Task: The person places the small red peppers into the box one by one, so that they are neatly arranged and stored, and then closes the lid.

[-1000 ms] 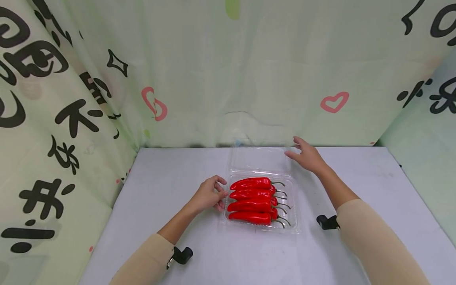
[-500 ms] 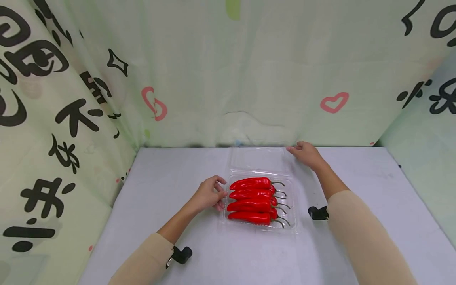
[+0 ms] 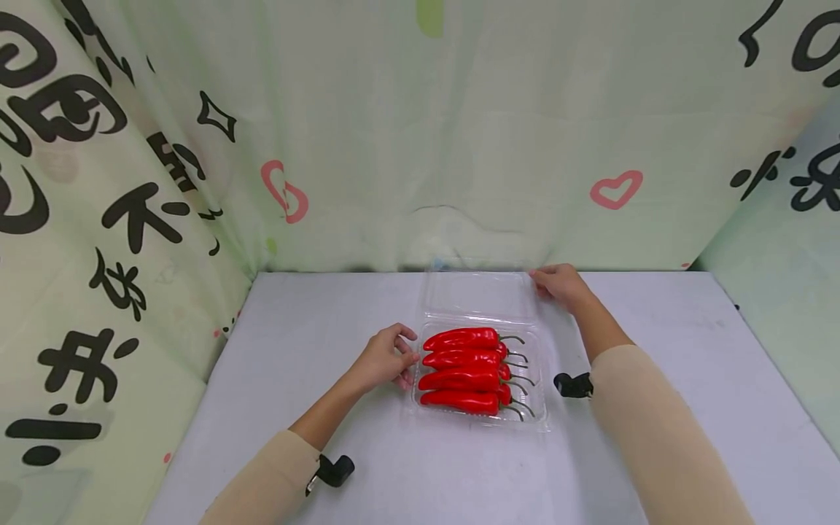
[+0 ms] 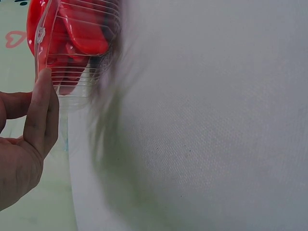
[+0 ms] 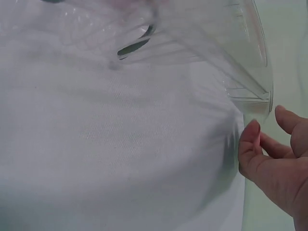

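Note:
A clear plastic clamshell container (image 3: 543,408) lies on the table with its lid (image 3: 480,295) swung back toward the curtain. Several glossy red chili peppers (image 3: 459,378) with green stems lie side by side in its base, stems to the right. At the base's left side is my left hand (image 3: 387,356); in the left wrist view its nearly straight fingers (image 4: 42,108) touch the container's edge. My right hand (image 3: 561,284) is at the lid's far right corner. The right wrist view shows its thumb and bent fingers (image 5: 249,137) apart, just beside the lid's corner.
A white-covered table (image 3: 315,328) carries the container near its back edge. A pale green printed curtain (image 3: 420,146) hangs behind it and along both sides. Each forearm wears a black wrist camera, one at the left sleeve (image 3: 337,471) and one at the right (image 3: 573,385).
My right hand has come left and slightly down to the lid's right corner, its thumb and fingers drawing closer together. The left hand, container and peppers have stayed in place.

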Motion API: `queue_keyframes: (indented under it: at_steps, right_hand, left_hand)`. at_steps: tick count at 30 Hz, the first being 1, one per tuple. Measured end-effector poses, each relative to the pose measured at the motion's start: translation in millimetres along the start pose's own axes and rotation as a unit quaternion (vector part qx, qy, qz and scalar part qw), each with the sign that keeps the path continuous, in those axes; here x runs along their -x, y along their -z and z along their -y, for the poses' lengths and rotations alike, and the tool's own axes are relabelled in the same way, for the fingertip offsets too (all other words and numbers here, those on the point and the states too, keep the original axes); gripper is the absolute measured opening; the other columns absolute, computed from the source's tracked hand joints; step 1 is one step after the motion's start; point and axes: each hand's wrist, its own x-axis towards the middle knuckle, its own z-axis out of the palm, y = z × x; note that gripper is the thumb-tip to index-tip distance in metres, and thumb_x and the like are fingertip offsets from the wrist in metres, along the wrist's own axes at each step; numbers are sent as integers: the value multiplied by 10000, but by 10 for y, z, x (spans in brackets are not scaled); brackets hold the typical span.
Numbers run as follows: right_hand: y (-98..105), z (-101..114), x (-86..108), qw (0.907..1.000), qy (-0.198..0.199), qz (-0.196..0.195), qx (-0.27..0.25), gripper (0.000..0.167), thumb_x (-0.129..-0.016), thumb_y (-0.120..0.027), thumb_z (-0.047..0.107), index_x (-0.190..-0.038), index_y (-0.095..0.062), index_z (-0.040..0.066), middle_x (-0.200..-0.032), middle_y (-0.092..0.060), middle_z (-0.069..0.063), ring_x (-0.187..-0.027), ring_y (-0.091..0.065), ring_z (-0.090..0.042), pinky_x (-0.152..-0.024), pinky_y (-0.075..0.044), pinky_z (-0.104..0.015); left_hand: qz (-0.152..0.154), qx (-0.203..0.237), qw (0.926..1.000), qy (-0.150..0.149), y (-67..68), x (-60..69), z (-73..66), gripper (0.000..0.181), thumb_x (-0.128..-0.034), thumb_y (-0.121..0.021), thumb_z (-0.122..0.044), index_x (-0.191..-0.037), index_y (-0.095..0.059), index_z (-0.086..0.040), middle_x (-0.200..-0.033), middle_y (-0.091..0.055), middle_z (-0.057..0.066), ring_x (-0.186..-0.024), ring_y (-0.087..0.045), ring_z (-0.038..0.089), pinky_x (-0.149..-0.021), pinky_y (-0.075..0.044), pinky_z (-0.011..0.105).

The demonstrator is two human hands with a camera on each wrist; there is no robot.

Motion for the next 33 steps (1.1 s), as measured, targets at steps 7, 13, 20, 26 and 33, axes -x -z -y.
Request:
queue_keyframes:
  at_steps: [7, 13, 20, 26, 33]
  right_hand:
    - [-35, 31, -21, 9975, -312, 78, -635, 457, -1068, -548, 136, -1429, -468, -131, -908, -583, 45, -766, -549, -21, -708, -527, -138]
    - [-37, 34, -37, 9949, -409, 215, -893, 456, -1063, -541, 87, -1445, -440, -140, -855, -594, 53, -740, -558, -36, -677, -520, -149]
    - [17, 72, -1, 9945, -325, 250, -966, 439, -1050, -550, 58, -1423, -440, -146, -855, -614, 47, -743, -577, -41, -697, -534, -165]
    - [61, 153, 14, 9960, -361, 202, -786, 433, -1061, -543, 84, -1434, -437, -109, -995, -606, -25, -819, -584, -89, -763, -551, -192]
    - [99, 256, 56, 9966, -455, 72, -683, 427, -1069, -539, 113, -1440, -436, -72, -1156, -547, -114, -997, -573, -187, -816, -572, -189]
  left_hand:
    - [-17, 36, 10000, 33, 12, 6, 17, 353, -971, -677, -32, -1290, -532, 4, -926, -625, 136, -536, -670, 188, -532, -617, 316]
    - [-15, 26, 10000, 26, 6, 5, 21, 352, -973, -674, -34, -1293, -533, 2, -922, -628, 133, -539, -673, 187, -539, -618, 314]
    - [-28, 13, 10000, -37, 4, -3, 34, 356, -972, -682, -45, -1294, -538, -3, -918, -636, 131, -539, -670, 189, -544, -620, 315]
    - [-5, 33, 10000, -92, 9, 1, 27, 355, -971, -675, -39, -1294, -537, 10, -913, -631, 131, -532, -668, 182, -536, -617, 313]
    - [-6, 26, 10000, -32, 8, 3, 5, 341, -974, -676, -41, -1285, -541, -8, -918, -630, 130, -538, -671, 184, -538, -617, 311]
